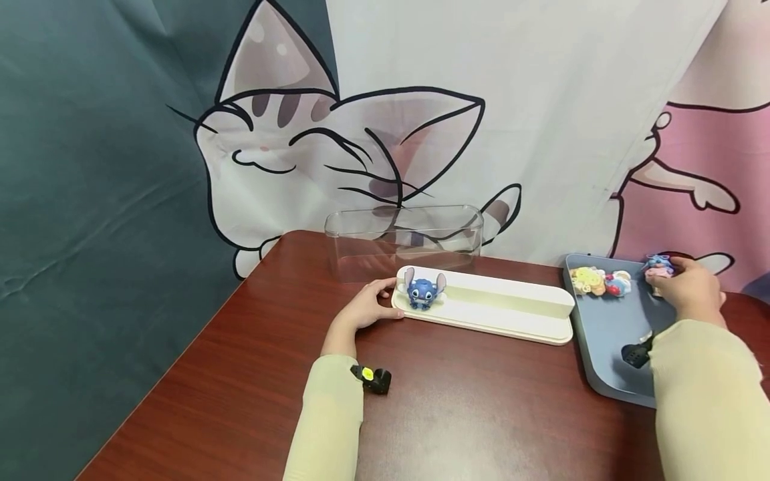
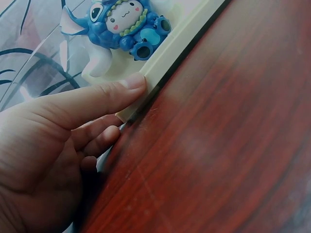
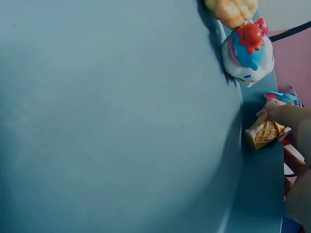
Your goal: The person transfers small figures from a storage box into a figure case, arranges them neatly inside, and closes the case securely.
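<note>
No legible lettering or numbers; the small yellow mark (image 1: 367, 374) perhaps too blurred.

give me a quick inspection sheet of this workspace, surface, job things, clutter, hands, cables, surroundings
Surface: glossy red-brown wood-grain table.
Job's things: long cream stepped base with a big-eared blue figure on its left end; shallow blue-grey tray at right, holding a yellow figure and a white-and-blue figure with red top.
Clutter: transparent box with rounded corners, untouched, behind the base.
Hands: left hand grips the base's left end; right hand holds a pink-and-blue figure with waffle cone by the tray's far edge; contact with tray unclear.
Cables: nothing seen.
Surroundings: fabric backdrop with cartoon prints.
</note>
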`<state>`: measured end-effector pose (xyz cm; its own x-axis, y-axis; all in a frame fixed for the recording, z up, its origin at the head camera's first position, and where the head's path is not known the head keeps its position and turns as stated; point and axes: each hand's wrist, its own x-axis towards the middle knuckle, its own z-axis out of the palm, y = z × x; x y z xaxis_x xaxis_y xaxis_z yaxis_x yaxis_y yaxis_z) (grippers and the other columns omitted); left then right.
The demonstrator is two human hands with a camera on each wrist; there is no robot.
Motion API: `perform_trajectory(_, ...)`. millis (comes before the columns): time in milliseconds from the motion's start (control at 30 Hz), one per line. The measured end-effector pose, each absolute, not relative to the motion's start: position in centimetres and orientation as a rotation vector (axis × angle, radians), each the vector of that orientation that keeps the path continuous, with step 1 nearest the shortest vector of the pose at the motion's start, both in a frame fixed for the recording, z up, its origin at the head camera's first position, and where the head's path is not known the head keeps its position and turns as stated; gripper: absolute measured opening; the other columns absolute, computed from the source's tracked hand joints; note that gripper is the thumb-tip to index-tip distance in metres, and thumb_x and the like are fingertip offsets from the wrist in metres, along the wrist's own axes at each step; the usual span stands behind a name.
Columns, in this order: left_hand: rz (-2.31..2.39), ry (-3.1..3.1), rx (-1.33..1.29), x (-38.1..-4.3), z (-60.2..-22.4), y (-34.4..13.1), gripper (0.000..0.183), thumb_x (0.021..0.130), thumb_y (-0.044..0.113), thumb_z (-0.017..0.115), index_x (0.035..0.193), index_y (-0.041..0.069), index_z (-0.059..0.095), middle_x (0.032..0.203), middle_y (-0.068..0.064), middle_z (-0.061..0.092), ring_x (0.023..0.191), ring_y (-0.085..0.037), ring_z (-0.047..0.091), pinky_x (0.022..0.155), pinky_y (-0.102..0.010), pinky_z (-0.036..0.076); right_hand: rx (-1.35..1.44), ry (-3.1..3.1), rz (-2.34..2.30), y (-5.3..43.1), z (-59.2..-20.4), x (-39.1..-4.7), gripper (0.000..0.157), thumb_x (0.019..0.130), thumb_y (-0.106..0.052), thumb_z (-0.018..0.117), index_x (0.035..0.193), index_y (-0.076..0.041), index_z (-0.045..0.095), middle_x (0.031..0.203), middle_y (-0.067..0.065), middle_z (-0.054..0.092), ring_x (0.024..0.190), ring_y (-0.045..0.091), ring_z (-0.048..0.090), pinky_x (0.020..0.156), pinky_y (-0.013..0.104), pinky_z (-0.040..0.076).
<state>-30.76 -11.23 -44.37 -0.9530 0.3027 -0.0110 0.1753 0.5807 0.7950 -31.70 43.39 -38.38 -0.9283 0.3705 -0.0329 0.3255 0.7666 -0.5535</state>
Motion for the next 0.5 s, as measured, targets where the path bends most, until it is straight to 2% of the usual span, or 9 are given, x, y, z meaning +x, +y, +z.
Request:
perform_trajectory(267, 1.333, 2.655, 0.414, -30.58, -44.44, -11.20, 0.075, 0.073, 0.023, 0.080, 0.138, 0.010, 0.044, 0.123, -0.006, 0.050, 0.106, -0.019, 0.047, 0.096, -0.037, 0.036, -0.617, -2.815, 0.862, 43.00, -38.57, -31.30, 0.076, 0.090, -0.044, 0.053, 0.144, 0.001, 0.023, 0.131, 0.041, 0.029, 0.116, 0.054, 0.023, 0.084, 0.059, 0.018)
perform_trajectory(500, 1.321, 2.657, 0.408, -30.55, -44.41, -11.27, 0.075, 0.073, 0.023, 0.080, 0.137, 0.011, 0.045, 0.122, -0.006, 0.050, 0.106, -0.020, 0.047, 0.095, -0.037, 0.036, -0.573, -2.767, 0.859, 42.83, -38.39, -31.00, 0.075, 0.089, -0.042, 0.054, 0.142, 0.002, 0.027, 0.130, 0.039, 0.034, 0.119, 0.053, 0.024, 0.085, 0.060, 0.016)
